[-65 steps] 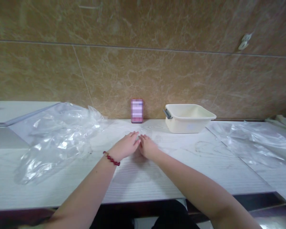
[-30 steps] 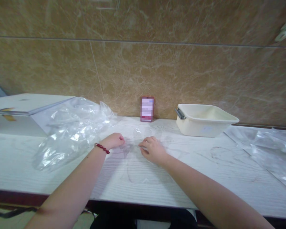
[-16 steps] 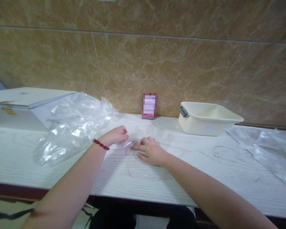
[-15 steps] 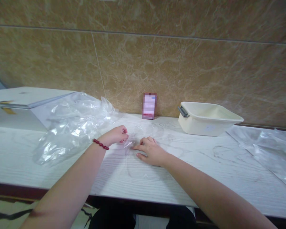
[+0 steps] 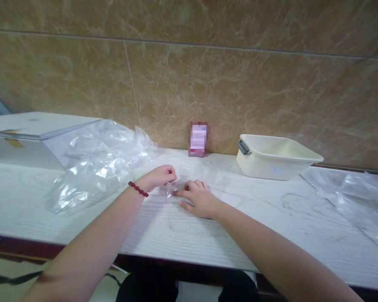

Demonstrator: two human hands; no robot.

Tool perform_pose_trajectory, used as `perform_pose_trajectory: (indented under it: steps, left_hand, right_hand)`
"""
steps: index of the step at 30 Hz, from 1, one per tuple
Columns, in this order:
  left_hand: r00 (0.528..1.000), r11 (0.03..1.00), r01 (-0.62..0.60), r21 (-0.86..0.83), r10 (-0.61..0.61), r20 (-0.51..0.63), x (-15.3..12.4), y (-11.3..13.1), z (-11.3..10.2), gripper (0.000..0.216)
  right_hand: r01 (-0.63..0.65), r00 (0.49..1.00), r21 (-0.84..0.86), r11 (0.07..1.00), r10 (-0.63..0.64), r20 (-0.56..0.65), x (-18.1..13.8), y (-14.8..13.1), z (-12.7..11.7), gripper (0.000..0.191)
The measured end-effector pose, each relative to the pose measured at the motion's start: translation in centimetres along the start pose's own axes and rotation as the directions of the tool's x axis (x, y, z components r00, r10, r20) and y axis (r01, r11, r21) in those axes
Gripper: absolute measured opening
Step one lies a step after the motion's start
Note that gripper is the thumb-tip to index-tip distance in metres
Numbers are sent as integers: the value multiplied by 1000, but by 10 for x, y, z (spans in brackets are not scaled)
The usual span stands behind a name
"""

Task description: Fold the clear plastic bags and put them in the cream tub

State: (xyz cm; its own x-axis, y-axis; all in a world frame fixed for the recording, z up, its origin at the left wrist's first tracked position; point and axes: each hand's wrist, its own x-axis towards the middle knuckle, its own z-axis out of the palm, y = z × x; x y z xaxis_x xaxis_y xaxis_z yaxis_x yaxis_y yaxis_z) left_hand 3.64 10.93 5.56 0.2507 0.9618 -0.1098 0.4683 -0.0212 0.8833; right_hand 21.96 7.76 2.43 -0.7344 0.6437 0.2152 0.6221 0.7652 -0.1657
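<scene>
Near the middle of the white wood-grain table (image 5: 245, 235), my left hand (image 5: 164, 176) is closed in a pinch on a piece of clear plastic film (image 5: 168, 192). A dark red bead bracelet (image 5: 138, 189) circles that wrist. My right hand (image 5: 198, 198) lies just to the right, palm down with its fingers spread, pressing on the film against the tabletop. The film is see-through, so most of its outline is hard to make out.
On the left, a crumpled clear plastic bag (image 5: 94, 167) rests against a white box (image 5: 19, 151). A phone (image 5: 198, 139) leans on the marbled wall. To the right stand a cream plastic basin (image 5: 264, 165) with a grey handle and more clear plastic sheets (image 5: 359, 201).
My left hand has moved slightly to the right, closer to my right hand, and the film between them is folded differently. My right hand stays in nearly the same place.
</scene>
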Motion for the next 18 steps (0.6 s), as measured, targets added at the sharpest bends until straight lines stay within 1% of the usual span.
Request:
perform_pose_trajectory:
  steps: [4, 7, 10, 12, 14, 16, 18]
  left_hand:
    - [1000, 999, 19, -30, -19, 1, 0, 0, 2, 10]
    - [1000, 997, 16, -70, -15, 7, 0, 1, 3, 11]
    - [999, 992, 18, -126, -13, 37, 0, 0, 4, 13]
    - [998, 988, 22, -151, -12, 66, 0, -1, 5, 15]
    - [996, 987, 21, -159, -7, 85, 1, -2, 7, 16]
    - [996, 988, 17, -153, -4, 87, 2, -3, 8, 18]
    - [996, 990, 8, -141, 5, 88, 2, -4, 9, 19]
  right_hand:
    - [1, 1000, 11, 1000, -1, -19, 0, 0, 1, 36]
    - [11, 998, 34, 999, -9, -57, 1, 1, 2, 35]
    - [-21, 983, 85, 996, 36, -180, 4, 4, 5, 29]
    - [-48, 956, 136, 990, 85, -282, 6, 7, 6, 25]
    - [-52, 926, 186, 981, 117, -358, 8, 10, 8, 25]
    - [-49, 909, 228, 972, 139, -394, 9, 13, 9, 28]
    - [-46, 905, 264, 963, 152, -397, 10, 14, 10, 33]
